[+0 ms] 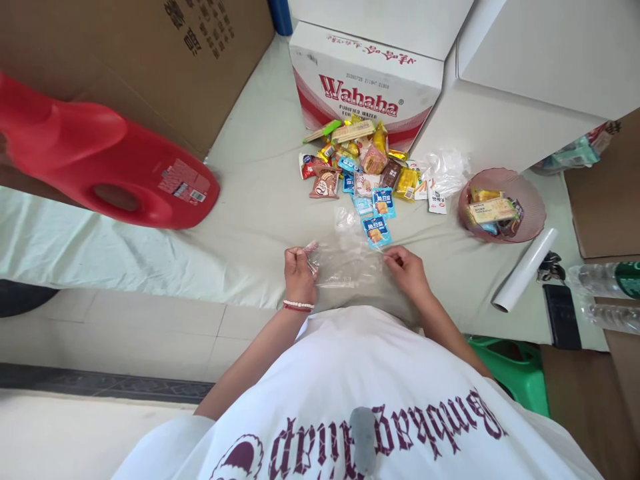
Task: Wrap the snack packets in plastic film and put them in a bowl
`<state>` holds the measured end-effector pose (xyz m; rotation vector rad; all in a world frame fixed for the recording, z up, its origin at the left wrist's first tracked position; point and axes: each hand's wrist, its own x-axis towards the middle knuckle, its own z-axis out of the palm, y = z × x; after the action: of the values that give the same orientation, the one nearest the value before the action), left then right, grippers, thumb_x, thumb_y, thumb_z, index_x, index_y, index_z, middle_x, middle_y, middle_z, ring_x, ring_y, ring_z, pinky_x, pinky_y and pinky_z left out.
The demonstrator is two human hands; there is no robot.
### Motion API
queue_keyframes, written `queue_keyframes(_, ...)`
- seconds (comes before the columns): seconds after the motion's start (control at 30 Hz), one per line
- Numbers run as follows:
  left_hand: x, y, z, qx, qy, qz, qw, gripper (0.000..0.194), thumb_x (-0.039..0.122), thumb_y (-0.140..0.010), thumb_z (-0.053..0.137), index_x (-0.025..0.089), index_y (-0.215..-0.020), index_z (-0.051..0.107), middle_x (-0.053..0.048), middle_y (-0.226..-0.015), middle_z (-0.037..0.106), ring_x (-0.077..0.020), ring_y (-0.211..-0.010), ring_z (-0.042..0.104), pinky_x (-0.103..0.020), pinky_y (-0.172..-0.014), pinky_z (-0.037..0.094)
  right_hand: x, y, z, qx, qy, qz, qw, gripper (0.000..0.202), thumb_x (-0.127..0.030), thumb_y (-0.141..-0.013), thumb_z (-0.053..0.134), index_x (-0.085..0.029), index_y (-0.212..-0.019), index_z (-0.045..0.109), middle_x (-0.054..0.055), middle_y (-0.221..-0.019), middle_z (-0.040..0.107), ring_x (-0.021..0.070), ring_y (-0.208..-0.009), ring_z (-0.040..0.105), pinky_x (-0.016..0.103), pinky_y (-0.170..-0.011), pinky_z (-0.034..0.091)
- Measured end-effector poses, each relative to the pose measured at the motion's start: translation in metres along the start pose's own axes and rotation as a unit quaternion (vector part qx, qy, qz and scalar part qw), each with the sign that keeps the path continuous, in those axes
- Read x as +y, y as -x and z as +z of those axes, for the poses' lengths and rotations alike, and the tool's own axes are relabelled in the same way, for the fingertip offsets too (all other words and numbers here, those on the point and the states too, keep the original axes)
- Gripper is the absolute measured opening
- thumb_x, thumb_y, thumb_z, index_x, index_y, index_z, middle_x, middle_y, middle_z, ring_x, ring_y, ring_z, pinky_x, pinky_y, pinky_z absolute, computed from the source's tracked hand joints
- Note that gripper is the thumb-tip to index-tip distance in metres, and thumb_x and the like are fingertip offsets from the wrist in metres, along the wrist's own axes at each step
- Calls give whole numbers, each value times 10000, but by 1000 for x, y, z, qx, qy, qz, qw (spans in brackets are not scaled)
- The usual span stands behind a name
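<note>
A clear plastic bag (pixel 347 263) is stretched between my two hands above the cloth-covered table. My left hand (pixel 300 272), with beaded bracelets at the wrist, is closed on the bag's left end, where a small pinkish item shows at the fingertips. At the bag's right edge, my right hand (pixel 406 267) pinches the thin plastic. Just beyond the bag lies a pile of wrapped snacks (pixel 370 163), with blue packets (pixel 377 231) nearest to my right hand. Crumpled clear plastic bags (pixel 445 170) rest right of the pile.
A pink bowl (pixel 530 207) holding snacks, a white roll (pixel 525 270), keys, a black phone (pixel 562 317) and plastic bottles (pixel 600 279) are on the right. A Wahaba-style white box (pixel 367 87) stands behind the pile. A red jug (pixel 115 167) is at left.
</note>
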<state>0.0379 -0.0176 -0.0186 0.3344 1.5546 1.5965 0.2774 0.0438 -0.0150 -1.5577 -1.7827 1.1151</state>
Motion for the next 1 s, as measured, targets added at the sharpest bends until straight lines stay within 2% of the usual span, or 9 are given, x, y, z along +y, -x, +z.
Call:
queue_keyframes(0.17,-6,-4,1,24,-32,22,999,332,527,-940,553,247,-886,384,-12,-1057,722,-36,-445,346,-196,-422,286,20,26,-22,129,-78,75,986,313,-512,-858,662,-200,-868,628,-30,-696,591,134,-608,487,257,-594,403)
queue_keyframes(0.3,-7,-1,-4,38,-138,48,989,264,480,-946,521,245,-921,405,-55,-1152,688,-70,-531,446,-252,-542,412,34,52,-33,127,-63,123,982,363,-561,-860,664,-204,-821,613,-30,-650,571,137,-565,455,261,-544,364)
queue_keyframes(0.4,-2,8,-12,55,-318,189,927,278,372,-859,654,221,-1042,509,-158,-1365,590,-218,-980,613,-422,-911,483,33,63,-46,90,14,105,990,385,-583,-881,646,-200,-870,670,-8,-681,603,148,-565,470,282,-556,386)
queue_keyframes(0.47,5,14,-14,36,-413,295,861,266,274,-810,697,220,-1049,593,-171,-1436,556,-335,-1303,493,-535,-1099,352,25,62,-57,119,67,68,988,382,-579,-897,637,-203,-922,697,8,-736,633,150,-573,481,296,-589,413)
queue_keyframes(0.57,18,17,-6,-104,-483,372,786,143,146,-821,641,267,-888,673,-88,-1332,677,-366,-1426,424,-607,-1162,221,7,45,-64,175,93,16,980,372,-558,-950,573,-210,-933,705,25,-791,668,155,-603,517,306,-647,440)
queue_keyframes(0.67,28,6,11,-277,-503,371,730,231,93,-846,569,276,-866,707,-74,-1264,730,-336,-1394,512,-611,-1177,214,-6,14,-49,118,100,-14,988,375,-528,-988,509,-220,-967,722,47,-839,717,180,-673,585,310,-686,443)
queue_keyframes(0.73,31,-7,22,-335,-519,367,696,302,116,-875,540,275,-1047,731,-108,-1390,670,-327,-1417,503,-609,-1200,204,-11,-7,-31,38,117,-8,992,323,-503,-957,562,-229,-964,735,52,-843,735,198,-705,611,309,-684,433)
queue_keyframes(0.87,22,-31,21,-346,-579,352,649,518,307,-941,539,258,-1457,551,-149,-1627,423,-335,-1507,389,-635,-1244,81,-10,-24,-3,-81,114,5,990,157,-374,-827,711,-220,-841,735,16,-719,688,184,-658,589,285,-640,403)
queue_keyframes(1.0,0,-23,-7,-283,-629,311,654,637,435,-990,454,218,-1584,377,-186,-1668,323,-356,-1548,307,-704,-1220,1,5,-1,-9,22,7,-11,1000,223,-414,-894,630,-210,-889,720,3,-760,678,156,-643,560,276,-648,430)
